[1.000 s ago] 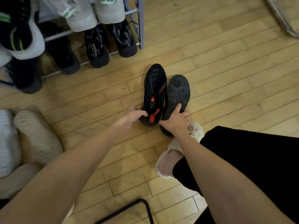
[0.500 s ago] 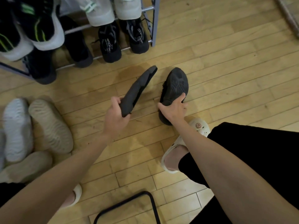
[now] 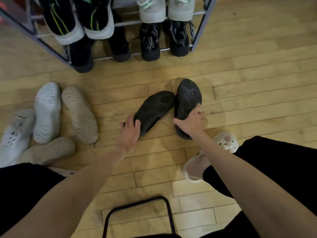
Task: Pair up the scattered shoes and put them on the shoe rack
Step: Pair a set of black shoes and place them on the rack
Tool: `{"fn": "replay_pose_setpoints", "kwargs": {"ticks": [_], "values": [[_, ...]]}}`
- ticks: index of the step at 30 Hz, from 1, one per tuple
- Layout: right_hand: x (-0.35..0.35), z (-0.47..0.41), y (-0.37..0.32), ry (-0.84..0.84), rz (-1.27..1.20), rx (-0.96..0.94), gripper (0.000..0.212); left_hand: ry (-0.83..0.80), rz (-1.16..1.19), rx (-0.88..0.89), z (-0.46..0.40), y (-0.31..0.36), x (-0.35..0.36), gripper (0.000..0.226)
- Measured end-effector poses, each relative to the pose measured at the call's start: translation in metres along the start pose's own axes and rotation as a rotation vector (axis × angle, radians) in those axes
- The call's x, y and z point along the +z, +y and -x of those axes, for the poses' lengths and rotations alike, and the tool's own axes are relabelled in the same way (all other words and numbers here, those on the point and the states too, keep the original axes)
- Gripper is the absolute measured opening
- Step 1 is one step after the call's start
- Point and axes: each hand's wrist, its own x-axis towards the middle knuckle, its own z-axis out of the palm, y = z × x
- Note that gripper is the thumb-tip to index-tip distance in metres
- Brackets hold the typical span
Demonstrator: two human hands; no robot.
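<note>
Floor [image 3: 240, 69] of pale wood planks carries everything here; at twelve o'clock stands the shoe rack [image 3: 199, 31], a grey metal frame whose two visible rails already hold dark and white pairs, toes outward; at nine o'clock lie four pale shoes [image 3: 78, 114], three of them sole up, close together; just below the middle of the view, toward one o'clock from the hands, lie the two black shoes, both sole up, toes touching and heels spread apart.

Left hand [image 3: 129, 134] curls over the heel end of the left black shoe [image 3: 154, 110], fingers wrapped on its edge; right hand [image 3: 190, 122] grips the right black shoe [image 3: 187, 100] at its waist, thumb on the near side and fingers over the far rim; both hands are grasping, neither released.

Shoes of this kind look light, with a moulded rubbery sole that is stiff enough to carry by one end and a softer upper that would fold if squeezed; the tread should give good friction, so slipping seems unlikely; nothing fragile; the heel or the collar opening is probably the surest hold, since it lets each shoe be turned upright and set on a rail toe outward; the rails are thin, so a shoe set crooked could tip through.
</note>
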Motion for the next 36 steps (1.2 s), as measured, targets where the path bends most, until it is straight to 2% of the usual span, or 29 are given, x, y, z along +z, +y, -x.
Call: {"fn": "replay_pose_setpoints", "kwargs": {"ticks": [2, 4, 6, 8, 10, 12, 13, 14, 15, 17, 19, 22, 24, 26, 28, 31, 33, 36], "values": [[-0.002, 0.002, -0.001, -0.004, -0.022, 0.004, 0.117, -0.012, 0.056, -0.062, -0.002, 0.000, -0.001, 0.072], [-0.008, 0.007, -0.004, 0.001, -0.046, 0.014, 0.113, -0.036, 0.161, -0.144, -0.006, -0.001, -0.002, 0.089], [-0.015, 0.012, -0.009, -0.009, -0.133, 0.034, 0.105, -0.049, 0.368, -0.192, -0.009, -0.002, -0.013, 0.099], [-0.026, 0.021, -0.020, -0.034, -0.321, 0.087, 0.094, -0.129, 0.809, -0.288, -0.010, -0.002, -0.037, 0.091], [-0.039, 0.030, -0.035, -0.076, -0.560, 0.170, 0.082, -0.177, 1.290, -0.456, -0.008, -0.004, -0.065, 0.075], [-0.049, 0.033, -0.042, -0.173, -0.742, 0.221, 0.077, -0.184, 1.570, -0.551, 0.001, -0.011, -0.093, 0.059], [-0.053, 0.035, -0.046, -0.214, -0.767, 0.223, 0.077, -0.181, 1.629, -0.559, 0.009, -0.016, -0.105, 0.049], [-0.058, 0.040, -0.050, -0.237, -0.771, 0.196, 0.076, -0.178, 1.641, -0.550, 0.020, -0.022, -0.119, 0.041], [-0.065, 0.047, -0.055, -0.255, -0.761, 0.146, 0.075, -0.171, 1.632, -0.520, 0.030, -0.029, -0.131, 0.043], [-0.086, 0.080, -0.070, -0.285, -0.715, 0.048, 0.074, -0.135, 1.599, -0.447, 0.051, -0.045, -0.155, 0.065], [-0.103, 0.107, -0.081, -0.338, -0.770, -0.064, 0.059, -0.108, 1.626, -0.374, 0.072, -0.062, -0.178, 0.070], [-0.123, 0.132, -0.091, -0.461, -0.906, -0.247, 0.039, -0.037, 1.683, -0.325, 0.106, -0.078, -0.211, 0.065], [-0.131, 0.148, -0.105, -0.448, -0.908, -0.349, 0.053, 0.030, 1.726, -0.275, 0.126, -0.085, -0.233, 0.054], [-0.138, 0.162, -0.121, -0.400, -0.896, -0.434, 0.070, 0.109, 1.784, -0.208, 0.142, -0.090, -0.253, 0.055], [-0.142, 0.174, -0.135, -0.364, -0.896, -0.531, 0.076, 0.202, 1.838, -0.111, 0.154, -0.096, -0.271, 0.055], [-0.145, 0.189, -0.152, -0.337, -0.936, -0.634, 0.062, 0.318, 1.936, -0.061, 0.163, -0.104, -0.291, 0.060], [-0.146, 0.193, -0.163, -0.337, -0.977, -0.676, 0.050, 0.326, 1.949, -0.035, 0.165, -0.107, -0.304, 0.061], [-0.145, 0.195, -0.186, -0.333, -1.032, -0.673, 0.051, 0.357, 1.869, -0.016, 0.158, -0.111, -0.323, 0.061]]}}
